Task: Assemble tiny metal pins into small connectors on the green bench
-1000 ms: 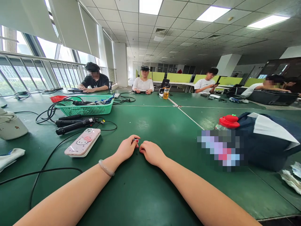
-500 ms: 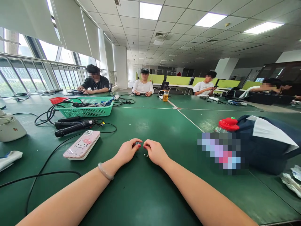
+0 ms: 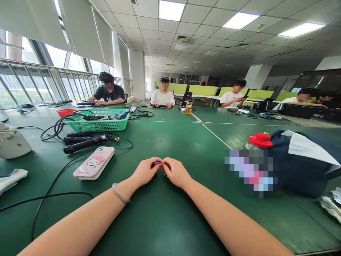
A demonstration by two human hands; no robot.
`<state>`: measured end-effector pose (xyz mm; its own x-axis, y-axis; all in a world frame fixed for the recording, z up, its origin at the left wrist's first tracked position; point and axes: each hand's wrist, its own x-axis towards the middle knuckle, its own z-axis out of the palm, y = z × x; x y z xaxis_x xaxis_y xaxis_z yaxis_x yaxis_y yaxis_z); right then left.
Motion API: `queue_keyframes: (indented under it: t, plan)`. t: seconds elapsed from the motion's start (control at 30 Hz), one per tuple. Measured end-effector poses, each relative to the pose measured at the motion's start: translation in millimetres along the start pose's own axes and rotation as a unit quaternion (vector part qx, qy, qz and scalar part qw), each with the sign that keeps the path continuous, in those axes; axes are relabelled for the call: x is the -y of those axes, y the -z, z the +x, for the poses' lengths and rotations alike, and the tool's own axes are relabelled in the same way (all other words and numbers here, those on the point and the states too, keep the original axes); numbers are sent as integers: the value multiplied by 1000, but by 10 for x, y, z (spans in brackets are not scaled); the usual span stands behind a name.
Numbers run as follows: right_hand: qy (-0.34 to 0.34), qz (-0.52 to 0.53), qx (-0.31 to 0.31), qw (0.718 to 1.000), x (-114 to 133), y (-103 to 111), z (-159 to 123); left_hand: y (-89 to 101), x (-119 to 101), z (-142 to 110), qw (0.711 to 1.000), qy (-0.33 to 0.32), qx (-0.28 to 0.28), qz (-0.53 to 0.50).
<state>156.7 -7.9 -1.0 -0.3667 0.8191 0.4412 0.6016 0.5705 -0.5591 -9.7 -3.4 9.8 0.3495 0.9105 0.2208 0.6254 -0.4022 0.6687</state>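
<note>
My left hand (image 3: pixel 146 171) pinches a small dark and silvery piece (image 3: pixel 158 163) between thumb and fingers; its kind is too small to tell. My right hand (image 3: pixel 176 172) is closed, its fingertips meeting those of the left at that piece. Whether the right fingers hold a part of their own is hidden. Just under the right hand, a tiny light-coloured piece (image 3: pixel 165 175) lies on the green table (image 3: pixel 160 213), partly covered by the fingers. A pale bangle sits on my left wrist.
Left of my hands lie a pink phone (image 3: pixel 94 163), black rod-like devices (image 3: pixel 86 144) with cables, and a green basket (image 3: pixel 99 124). To the right stand a red-lidded bottle (image 3: pixel 259 140) and a dark bag (image 3: pixel 301 167). Several people sit around the far side.
My right fingertips have come left to meet the left hand at the small piece. The right hand now covers more of the tiny piece on the table. The view has shifted slightly.
</note>
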Motion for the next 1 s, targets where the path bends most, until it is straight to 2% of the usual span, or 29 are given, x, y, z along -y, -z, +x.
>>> queue_keyframes:
  t: [0.67, 1.0]
  plan:
    - [-3, 69, -29, 997, -6, 0, -15, 10, -14, -9, 999, -27, -15, 22]
    - [1, 55, -36, 998, -2, -9, -15, 8, -25, -15, 1000, -20, -18, 15]
